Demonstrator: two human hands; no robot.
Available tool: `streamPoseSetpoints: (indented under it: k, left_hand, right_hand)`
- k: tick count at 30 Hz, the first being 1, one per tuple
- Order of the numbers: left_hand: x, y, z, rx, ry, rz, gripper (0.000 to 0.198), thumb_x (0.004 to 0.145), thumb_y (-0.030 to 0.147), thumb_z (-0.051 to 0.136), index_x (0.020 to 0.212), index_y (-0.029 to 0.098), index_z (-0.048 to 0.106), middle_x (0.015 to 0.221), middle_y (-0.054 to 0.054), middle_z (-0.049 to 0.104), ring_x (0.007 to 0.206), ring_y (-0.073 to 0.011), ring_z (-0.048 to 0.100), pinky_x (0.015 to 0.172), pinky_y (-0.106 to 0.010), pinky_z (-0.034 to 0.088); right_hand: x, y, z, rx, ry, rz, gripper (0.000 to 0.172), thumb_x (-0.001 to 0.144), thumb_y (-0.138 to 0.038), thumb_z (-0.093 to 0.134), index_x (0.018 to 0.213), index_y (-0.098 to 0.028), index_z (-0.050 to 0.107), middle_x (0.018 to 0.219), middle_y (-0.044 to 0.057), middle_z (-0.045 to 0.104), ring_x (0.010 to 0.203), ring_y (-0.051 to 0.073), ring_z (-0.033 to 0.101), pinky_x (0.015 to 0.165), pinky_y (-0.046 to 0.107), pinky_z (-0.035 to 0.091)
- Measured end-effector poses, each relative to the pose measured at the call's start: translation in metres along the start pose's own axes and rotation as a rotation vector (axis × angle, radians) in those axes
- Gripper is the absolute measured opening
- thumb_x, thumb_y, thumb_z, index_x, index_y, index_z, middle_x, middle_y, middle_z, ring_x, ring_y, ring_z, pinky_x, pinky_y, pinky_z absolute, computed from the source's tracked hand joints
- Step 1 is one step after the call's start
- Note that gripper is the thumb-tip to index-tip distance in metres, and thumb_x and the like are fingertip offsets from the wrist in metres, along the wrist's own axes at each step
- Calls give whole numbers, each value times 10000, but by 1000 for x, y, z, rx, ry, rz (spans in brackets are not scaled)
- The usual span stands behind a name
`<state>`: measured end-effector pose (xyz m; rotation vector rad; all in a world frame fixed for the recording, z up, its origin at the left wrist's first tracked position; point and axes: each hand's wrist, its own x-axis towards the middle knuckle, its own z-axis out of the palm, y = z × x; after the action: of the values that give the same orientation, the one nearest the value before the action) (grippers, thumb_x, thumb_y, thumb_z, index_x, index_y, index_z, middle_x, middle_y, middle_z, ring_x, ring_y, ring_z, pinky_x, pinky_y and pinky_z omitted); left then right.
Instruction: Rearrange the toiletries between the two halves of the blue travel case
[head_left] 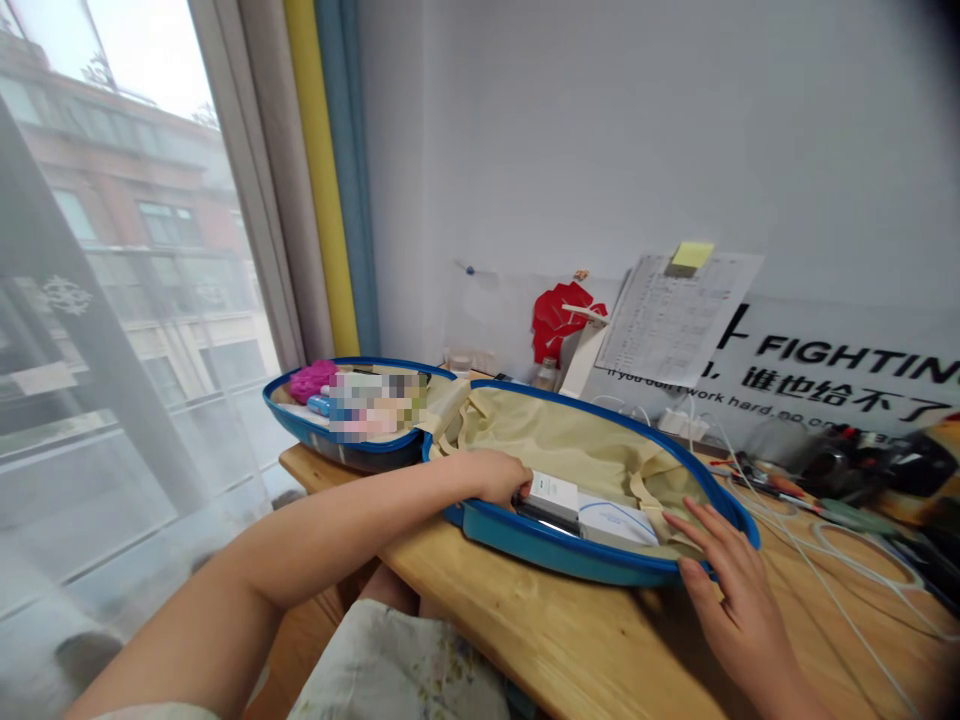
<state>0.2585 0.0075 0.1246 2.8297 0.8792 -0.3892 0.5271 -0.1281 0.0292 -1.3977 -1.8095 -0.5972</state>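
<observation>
Quick note from my remote view: my left hand (489, 478) is curled at the end of a white rectangular cardboard box (551, 495), fingers against it, grip unclear. The box lies at 3 o'clock from that hand, long axis roughly 9-to-3, inside a beige-lined blue hard-shell suitcase half (555, 552). My right hand (739, 600) rests farther off at the box's 4 o'clock, fingers spread, released.

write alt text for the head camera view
The left hand rests beside white cardboard boxes in an open blue hard-shell suitcase with beige fabric lining, on a wooden table; the right hand touches the suitcase rim.
</observation>
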Motion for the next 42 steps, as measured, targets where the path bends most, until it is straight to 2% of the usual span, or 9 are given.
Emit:
streamPoseSetpoints:
  k: [5, 10, 15, 21, 28, 33, 37, 39, 42]
  left_hand:
    - [-14, -23, -14, -152, 155, 50, 419, 745, 444, 659, 1108, 247, 593, 1139, -17, 627, 999, -172, 598, 825, -230, 454]
    - [-42, -91, -29, -138, 459, -453, 487, 868, 463, 458, 1284, 210, 471, 1360, -91, 488, 1242, -222, 462, 1029, -310, 343]
    - [-66, -157, -13, -160, 381, -912, 707, 752, 534, 555, 1255, 46, 462, 1257, -279, 530, 1174, -378, 516, 949, -432, 405]
    - [-73, -178, 10, -266, 282, -1021, 803, 633, 505, 677, 1280, 110, 412, 1071, -172, 671, 973, -287, 649, 807, -323, 484]
    - [-71, -171, 15, -262, 371, -994, 685, 656, 375, 665, 1235, 115, 406, 1077, -170, 655, 970, -272, 644, 795, -309, 487]
    - [-64, -142, -10, -141, 560, -911, 746, 710, 433, 596, 1324, 119, 312, 1310, -223, 484, 1195, -352, 494, 963, -431, 397]
    - [-44, -87, -35, -170, 693, -345, 771, 694, 387, 629, 1353, 173, 293, 1334, -137, 486, 1187, -272, 500, 1008, -353, 370]
    - [-26, -53, -41, -256, 637, -55, 793, 676, 380, 656, 1353, 172, 299, 1310, -127, 507, 1150, -255, 523, 991, -345, 390]
    - [7, -8, -39, -331, 439, 172, 854, 670, 366, 682, 1381, 161, 257, 1295, -126, 509, 1143, -244, 529, 974, -336, 406]
  right_hand:
    - [0, 2, 0, -9, 2, -11, 367, 909, -359, 367, 1212, -237, 533, 1308, 100, 520, 1243, 301, 456, 961, 516, 413]
    - [1, 1, 0, -3, 4, -10, 368, 911, -368, 366, 1214, -242, 533, 1313, 99, 517, 1243, 301, 455, 957, 513, 413]
    - [2, -1, 1, 8, 14, 6, 363, 912, -368, 365, 1210, -250, 535, 1311, 95, 519, 1236, 295, 462, 970, 523, 401]
    - [-1, 0, 1, 17, -1, 43, 376, 901, -392, 374, 1198, -247, 552, 1313, 91, 520, 1246, 292, 456, 986, 524, 397]
    - [-1, -1, 1, 37, -9, 76, 376, 900, -409, 367, 1171, -245, 571, 1305, 95, 520, 1246, 289, 453, 974, 516, 409]
    - [0, -4, 0, 45, -18, 83, 379, 900, -413, 368, 1183, -251, 561, 1304, 91, 523, 1252, 285, 446, 976, 519, 408]
    - [1, -6, -3, 43, -26, 95, 364, 900, -400, 371, 1169, -252, 566, 1296, 87, 530, 1248, 278, 453, 977, 511, 411]
    - [1, -7, -3, 39, -21, 88, 353, 902, -388, 375, 1167, -251, 564, 1299, 86, 528, 1244, 274, 459, 978, 504, 413]
    - [1, -6, -2, 30, 1, 58, 364, 905, -378, 378, 1205, -242, 533, 1294, 92, 534, 1236, 273, 466, 981, 504, 409]
